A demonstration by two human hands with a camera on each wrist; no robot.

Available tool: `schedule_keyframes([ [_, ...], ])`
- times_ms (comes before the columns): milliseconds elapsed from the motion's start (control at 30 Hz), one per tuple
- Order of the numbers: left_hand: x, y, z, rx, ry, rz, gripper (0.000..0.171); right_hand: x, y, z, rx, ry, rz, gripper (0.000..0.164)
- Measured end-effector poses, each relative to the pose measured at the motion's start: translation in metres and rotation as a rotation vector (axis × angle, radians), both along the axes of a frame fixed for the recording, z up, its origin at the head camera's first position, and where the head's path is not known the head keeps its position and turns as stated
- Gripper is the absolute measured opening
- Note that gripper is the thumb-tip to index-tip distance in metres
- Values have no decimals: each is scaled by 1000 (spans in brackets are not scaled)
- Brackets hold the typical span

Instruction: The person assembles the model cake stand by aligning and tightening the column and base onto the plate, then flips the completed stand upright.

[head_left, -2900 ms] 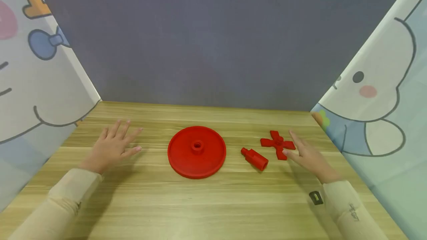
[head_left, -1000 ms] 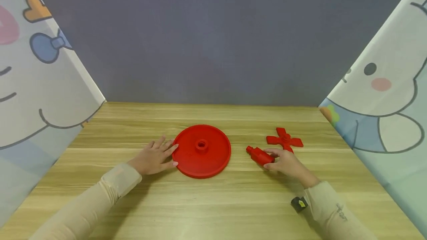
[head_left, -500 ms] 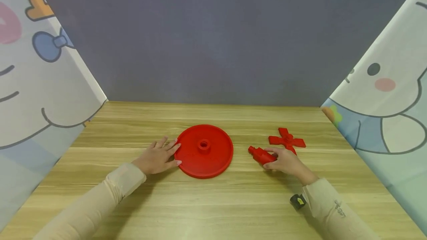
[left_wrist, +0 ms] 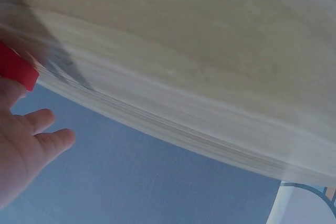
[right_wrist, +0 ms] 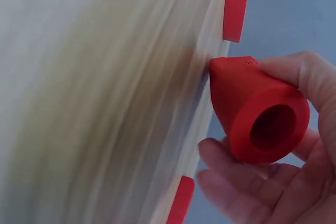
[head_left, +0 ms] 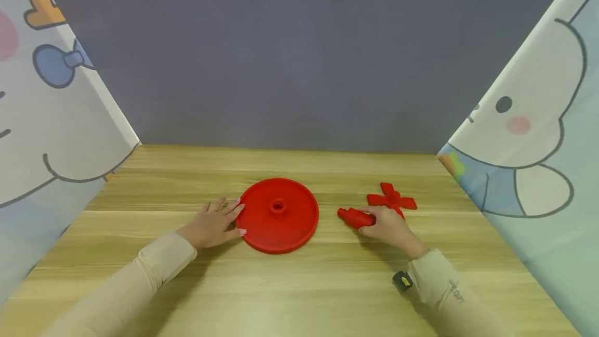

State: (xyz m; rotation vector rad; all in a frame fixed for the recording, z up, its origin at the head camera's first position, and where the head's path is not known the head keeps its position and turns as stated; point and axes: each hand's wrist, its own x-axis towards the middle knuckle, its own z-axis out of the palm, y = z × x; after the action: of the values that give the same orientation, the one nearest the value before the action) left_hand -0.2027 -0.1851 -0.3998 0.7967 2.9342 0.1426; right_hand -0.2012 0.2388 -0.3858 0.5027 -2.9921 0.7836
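A round red disc with a raised rim and a hollow hub lies mid-table. My left hand reaches in from its left, fingers extended, fingertips right at the rim; the left wrist view catches only the red edge beyond those fingers. To the right of the disc, my right hand grips a red hollow cylinder with a narrow peg pointing left. Its open bore shows in the right wrist view, with thumb and fingers around the cylinder. Behind that hand lies a red four-bladed cross piece, one blade partly hidden.
The wood-grain table ends at a grey back panel. Cartoon-printed panels stand at the left and right. A small black device sits at the right sleeve.
My left hand has moved right, from bare table to the disc's rim. The right hand has come left from beside the cross piece and taken hold of the cylinder, which has turned slightly.
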Motion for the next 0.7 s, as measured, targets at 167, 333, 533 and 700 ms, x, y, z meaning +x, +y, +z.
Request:
schedule_keyframes([
  [167,8,-4,3,-2,18,3,73,-4,-9,-5,-134,-53,-66,43],
  [333,5,-2,4,-12,22,-3,72,-8,-11,-2,-234,-53,-114,41],
  [533,-3,2,5,-29,25,-12,72,-14,-13,12,-280,-54,-115,45],
  [700,1,-1,2,-30,1,5,74,-26,-35,14,-320,-22,-91,44],
])
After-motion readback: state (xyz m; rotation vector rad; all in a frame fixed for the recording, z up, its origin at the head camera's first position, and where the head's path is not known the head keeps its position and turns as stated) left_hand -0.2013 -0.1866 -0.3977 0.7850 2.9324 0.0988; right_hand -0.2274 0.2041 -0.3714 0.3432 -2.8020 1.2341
